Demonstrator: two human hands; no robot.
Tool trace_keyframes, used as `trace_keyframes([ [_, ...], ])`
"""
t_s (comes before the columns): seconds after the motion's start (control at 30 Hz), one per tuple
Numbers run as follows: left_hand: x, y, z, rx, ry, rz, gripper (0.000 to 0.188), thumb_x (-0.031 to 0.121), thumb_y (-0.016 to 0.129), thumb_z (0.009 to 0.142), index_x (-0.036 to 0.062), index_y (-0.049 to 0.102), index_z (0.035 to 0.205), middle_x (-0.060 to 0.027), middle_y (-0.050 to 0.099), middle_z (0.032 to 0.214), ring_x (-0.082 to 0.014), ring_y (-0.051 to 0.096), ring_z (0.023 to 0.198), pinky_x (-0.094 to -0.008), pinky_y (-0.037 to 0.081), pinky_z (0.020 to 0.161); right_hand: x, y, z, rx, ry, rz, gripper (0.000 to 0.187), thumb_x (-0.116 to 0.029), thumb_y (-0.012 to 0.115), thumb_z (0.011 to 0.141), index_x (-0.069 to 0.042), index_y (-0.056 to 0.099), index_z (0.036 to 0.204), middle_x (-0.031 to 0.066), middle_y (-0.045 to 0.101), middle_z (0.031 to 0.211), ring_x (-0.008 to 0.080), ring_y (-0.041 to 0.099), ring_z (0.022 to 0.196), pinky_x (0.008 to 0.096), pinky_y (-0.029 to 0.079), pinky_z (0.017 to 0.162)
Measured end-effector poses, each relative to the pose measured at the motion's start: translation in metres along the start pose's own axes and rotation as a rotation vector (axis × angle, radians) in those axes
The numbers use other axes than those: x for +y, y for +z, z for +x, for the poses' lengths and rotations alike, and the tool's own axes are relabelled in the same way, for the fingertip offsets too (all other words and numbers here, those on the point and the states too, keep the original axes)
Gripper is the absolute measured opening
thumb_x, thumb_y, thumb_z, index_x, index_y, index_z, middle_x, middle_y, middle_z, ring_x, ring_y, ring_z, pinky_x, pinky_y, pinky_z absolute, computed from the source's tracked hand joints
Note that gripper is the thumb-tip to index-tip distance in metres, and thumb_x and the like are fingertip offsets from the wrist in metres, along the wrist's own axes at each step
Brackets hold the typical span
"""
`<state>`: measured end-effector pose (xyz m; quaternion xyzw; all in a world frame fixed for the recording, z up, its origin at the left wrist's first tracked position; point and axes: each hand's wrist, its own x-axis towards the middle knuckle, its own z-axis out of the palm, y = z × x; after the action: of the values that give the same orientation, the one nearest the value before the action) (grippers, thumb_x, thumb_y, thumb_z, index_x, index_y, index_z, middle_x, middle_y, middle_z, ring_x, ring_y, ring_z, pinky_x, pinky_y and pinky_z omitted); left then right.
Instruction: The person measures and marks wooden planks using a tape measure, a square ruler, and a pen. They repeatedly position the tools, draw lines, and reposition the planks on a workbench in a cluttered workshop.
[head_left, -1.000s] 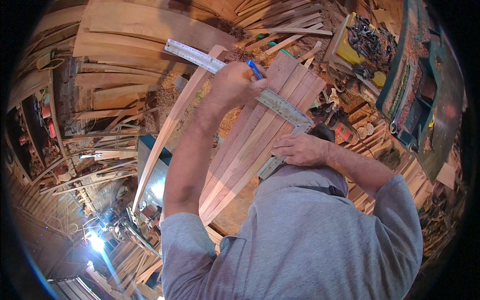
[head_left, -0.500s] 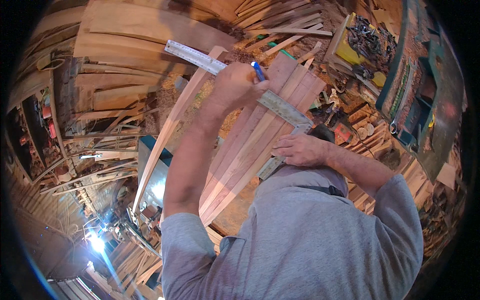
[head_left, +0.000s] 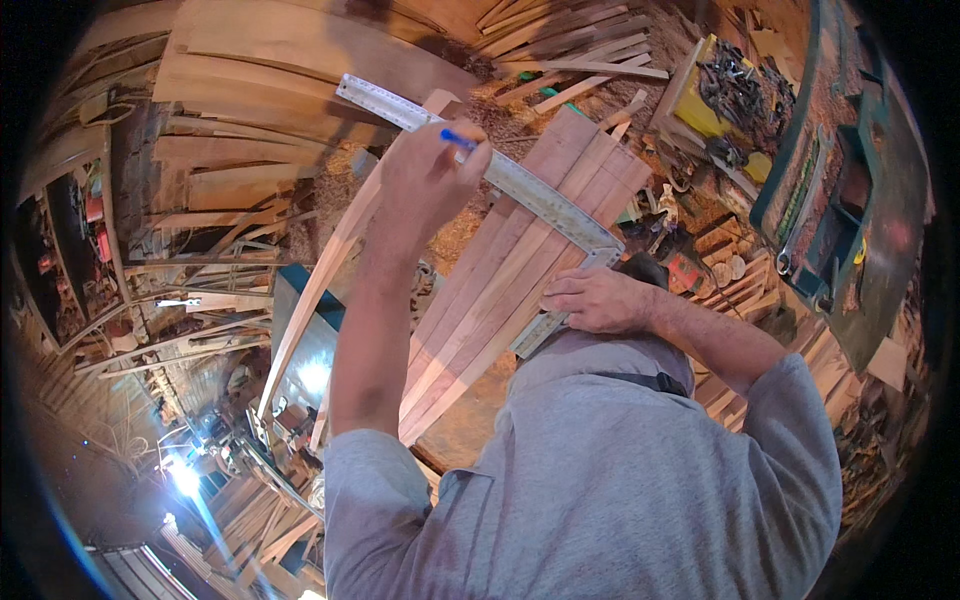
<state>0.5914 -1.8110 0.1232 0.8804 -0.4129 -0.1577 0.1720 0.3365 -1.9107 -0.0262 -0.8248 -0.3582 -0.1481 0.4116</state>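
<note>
A metal carpenter's square (head_left: 541, 199) lies with its long graduated arm across several long reddish wooden strips (head_left: 480, 300) laid side by side. Its shorter arm runs back toward my body. My right hand (head_left: 605, 298) rests on this shorter arm near the corner, fingers curled over it and pressing it. Over the far left part of the long arm, my left hand (head_left: 425, 175) is closed on a blue pen (head_left: 458, 139), which sticks out between thumb and fingers. The pen's tip is hidden.
A long narrow strip (head_left: 320, 270) slants at the left, past a machine with a shiny metal top (head_left: 312, 365). Ahead lie wide boards (head_left: 270, 60) and sawdust. A yellow box of dark hardware (head_left: 735, 85) and a dark green machine (head_left: 850, 200) stand at the right.
My left hand has moved left along the square's long arm with the pen, uncovering more of that arm over the strips. My right hand stays on the shorter arm.
</note>
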Motion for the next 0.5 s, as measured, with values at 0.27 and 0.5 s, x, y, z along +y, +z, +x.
trace_keyframes([
  [0.27, 0.004, 0.026, -0.165, -0.343, -0.205, -0.421, 0.041, 0.017, 0.079, 0.086, 0.0086, 0.069, 0.125, -0.0145, 0.072, 0.112, -0.0275, 0.07, 0.097, -0.0366, 0.055, 0.084, -0.028, -0.029, 0.05, -0.162, 0.122, -0.03, 0.014, -0.026, 0.067, 0.079, -0.012, 0.069, 0.077, 0.0117, 0.061, 0.11, 0.0325, 0.062, 0.105, 0.0457, 0.053, 0.092],
  [0.5, 0.022, 0.055, -0.219, -0.262, -0.186, -0.257, 0.063, 0.042, 0.087, 0.071, 0.0199, 0.068, 0.127, -0.01, 0.074, 0.109, -0.0309, 0.071, 0.101, -0.0443, 0.055, 0.085, -0.042, -0.036, 0.085, -0.272, 0.393, 0.357, 0.03, -0.029, 0.072, 0.083, -0.008, 0.075, 0.105, 0.013, 0.066, 0.126, 0.0339, 0.063, 0.117, 0.0441, 0.051, 0.1],
])
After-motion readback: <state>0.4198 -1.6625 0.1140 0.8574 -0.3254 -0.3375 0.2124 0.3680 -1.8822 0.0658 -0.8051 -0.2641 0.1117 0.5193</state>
